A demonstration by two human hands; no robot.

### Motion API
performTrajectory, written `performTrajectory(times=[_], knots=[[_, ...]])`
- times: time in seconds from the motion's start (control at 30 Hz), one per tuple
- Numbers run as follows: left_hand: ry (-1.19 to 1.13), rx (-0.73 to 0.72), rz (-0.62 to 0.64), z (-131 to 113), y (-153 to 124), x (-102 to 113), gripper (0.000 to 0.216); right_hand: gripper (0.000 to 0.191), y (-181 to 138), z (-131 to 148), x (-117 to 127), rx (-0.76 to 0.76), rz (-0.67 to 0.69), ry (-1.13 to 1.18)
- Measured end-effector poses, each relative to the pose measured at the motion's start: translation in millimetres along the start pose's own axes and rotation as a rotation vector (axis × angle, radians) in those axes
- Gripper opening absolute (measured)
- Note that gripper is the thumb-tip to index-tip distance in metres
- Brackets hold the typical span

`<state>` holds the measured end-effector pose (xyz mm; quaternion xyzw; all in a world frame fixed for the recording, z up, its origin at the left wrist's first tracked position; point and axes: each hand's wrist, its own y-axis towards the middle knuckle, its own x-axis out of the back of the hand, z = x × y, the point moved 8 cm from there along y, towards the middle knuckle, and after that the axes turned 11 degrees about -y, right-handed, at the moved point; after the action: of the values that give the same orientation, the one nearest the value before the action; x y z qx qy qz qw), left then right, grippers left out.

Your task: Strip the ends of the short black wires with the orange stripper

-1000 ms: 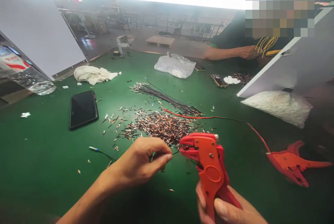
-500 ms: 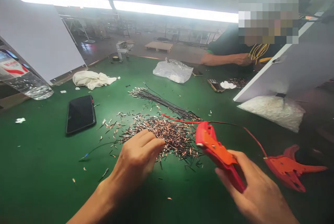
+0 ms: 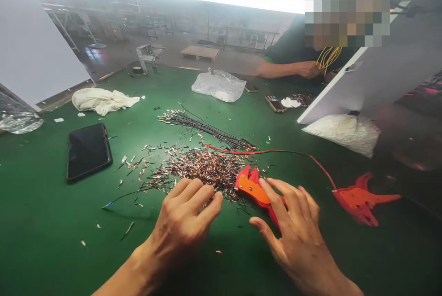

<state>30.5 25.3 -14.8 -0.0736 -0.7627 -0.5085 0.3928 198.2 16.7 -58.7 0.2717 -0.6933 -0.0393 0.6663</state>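
My left hand (image 3: pixel 184 215) lies low on the green table (image 3: pixel 48 222), fingers stretched out together, their tips on the near edge of a pile of copper-coloured wire offcuts (image 3: pixel 200 167). My right hand (image 3: pixel 293 227) rests with fingers spread over the handles of a red-orange wire stripper (image 3: pixel 249 186), which lies flat on the table with its jaws toward the pile. A thin dark wire with a blue tip (image 3: pixel 119 198) lies left of my left hand. Behind the pile are a bundle of black wires (image 3: pixel 203 128) and one red wire (image 3: pixel 272 152).
A second red stripper (image 3: pixel 359 197) lies at the right. A black phone (image 3: pixel 88 150), white cloth (image 3: pixel 100 99) and bottle (image 3: pixel 17 121) are at the left. A plastic bag (image 3: pixel 219 85), a white bag (image 3: pixel 341 132) and a slanted white board (image 3: pixel 373 79) stand farther back. A co-worker's hand (image 3: pixel 309 69) holds yellow wires.
My right hand has lowered the stripper from upright down flat onto the table and spread its fingers. My left hand let the thin wire go and reached into the offcut pile.
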Motion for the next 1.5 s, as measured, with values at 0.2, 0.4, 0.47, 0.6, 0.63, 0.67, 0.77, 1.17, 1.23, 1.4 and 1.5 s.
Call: performTrajectory(times=[0.2, 0.4, 0.47, 0.6, 0.63, 0.67, 0.77, 1.17, 1.23, 1.4, 1.5], knots=[[-0.089, -0.115, -0.006, -23.3, 4.1, -5.1, 0.021, 0.014, 13.0, 27.7, 32.1, 0.051, -0.226, 0.401], [-0.141, -0.136, 0.058, -31.7, 4.3, -10.9, 0.027, 0.019, 5.3, 24.2, 22.9, -0.002, -0.197, 0.377], [-0.162, -0.141, 0.086, -36.6, 0.9, -14.5, 0.031, 0.018, 3.9, 20.6, 22.8, -0.023, -0.235, 0.365], [-0.121, -0.170, 0.147, -46.3, -7.8, -19.2, 0.036, 0.017, 4.9, 10.0, 26.4, -0.038, -0.295, 0.325], [-0.092, -0.170, 0.142, -46.3, -8.8, -18.4, 0.037, 0.018, 5.7, 5.1, 27.1, -0.058, -0.298, 0.312], [-0.063, -0.163, 0.129, -45.0, -9.1, -17.2, 0.037, 0.018, 6.4, -0.1, 27.5, -0.081, -0.297, 0.304], [-0.002, -0.107, 0.057, -36.3, -7.7, -13.3, 0.037, 0.017, 7.8, -8.0, 28.7, -0.101, -0.296, 0.345], [-0.082, -0.126, 0.011, -39.2, -6.5, -14.4, 0.029, 0.019, -7.3, 23.6, 22.4, 0.146, -0.300, 0.479], [-0.098, -0.125, 0.073, -39.3, -5.4, -20.4, 0.029, 0.019, -7.3, 28.8, 15.5, 0.243, -0.218, 0.434], [-0.065, -0.099, 0.089, -33.2, -5.0, -28.0, 0.031, 0.022, -7.9, 25.3, 5.2, 0.208, -0.159, 0.408], [-0.020, -0.082, 0.020, -31.7, -2.7, -19.1, 0.032, 0.019, -5.7, 21.5, 7.0, 0.142, -0.186, 0.391]])
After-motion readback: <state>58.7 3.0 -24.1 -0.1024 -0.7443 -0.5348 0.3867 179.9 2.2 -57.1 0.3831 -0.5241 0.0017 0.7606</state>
